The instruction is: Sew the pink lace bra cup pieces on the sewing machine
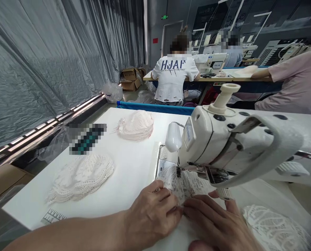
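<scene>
A white sewing machine (223,139) stands on a white table (134,160). Under its needle lies a piece of white lace (183,183). My left hand (151,214) rests on the table with its fingers curled, pinching the near edge of that lace. My right hand (218,223) lies flatter just to the right, fingers pressing down on the same lace, fingertips meeting those of the left hand. More lace (270,226) spreads out at the lower right under the machine arm.
A heap of white lace pieces (82,177) lies at the table's left; a pinkish heap (136,125) sits further back. Other people sit at sewing tables behind. Grey plastic curtain hangs along the left, cardboard boxes (130,78) on the floor beyond.
</scene>
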{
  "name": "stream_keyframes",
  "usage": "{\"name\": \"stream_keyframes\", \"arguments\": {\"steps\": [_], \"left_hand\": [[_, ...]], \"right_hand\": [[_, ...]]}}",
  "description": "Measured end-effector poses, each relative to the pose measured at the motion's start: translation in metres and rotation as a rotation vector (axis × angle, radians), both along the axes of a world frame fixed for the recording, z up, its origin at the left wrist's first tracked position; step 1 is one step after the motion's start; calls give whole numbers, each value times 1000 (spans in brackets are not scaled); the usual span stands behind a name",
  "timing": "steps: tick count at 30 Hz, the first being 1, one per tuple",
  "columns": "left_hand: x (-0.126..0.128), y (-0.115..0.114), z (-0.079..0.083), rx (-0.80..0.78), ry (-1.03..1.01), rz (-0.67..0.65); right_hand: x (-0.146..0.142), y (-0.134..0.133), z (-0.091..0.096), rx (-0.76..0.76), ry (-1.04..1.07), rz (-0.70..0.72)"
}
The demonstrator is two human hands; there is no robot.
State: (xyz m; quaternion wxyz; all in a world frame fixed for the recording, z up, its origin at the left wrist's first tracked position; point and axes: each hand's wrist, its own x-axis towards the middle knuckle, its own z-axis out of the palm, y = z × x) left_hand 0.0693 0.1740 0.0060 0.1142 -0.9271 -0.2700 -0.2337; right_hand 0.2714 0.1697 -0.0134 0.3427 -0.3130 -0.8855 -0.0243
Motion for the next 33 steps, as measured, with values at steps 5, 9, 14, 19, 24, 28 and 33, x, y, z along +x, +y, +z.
{"name": "stream_keyframes", "arguments": {"steps": [5, 9, 14, 19, 24, 28, 33], "left_hand": [[0, 10, 2, -1, 19, 16], [0, 28, -2, -4, 11, 40], [-1, 45, -7, -47, 22, 60], [-1, 46, -10, -54, 43, 65], [-1, 41, -9, -38, 39, 62], [-1, 35, -7, -31, 32, 51], [-3, 29, -9, -75, 26, 62]], "right_hand": [[9, 14, 6, 84, -231, -28], [12, 25, 2, 58, -325, -74], [13, 33, -7, 36, -334, -127], [16, 34, -10, 72, -379, -145], [13, 33, -3, 182, -406, -141], [10, 27, 1, 248, -389, -110], [11, 22, 3, 238, -339, -110]]}}
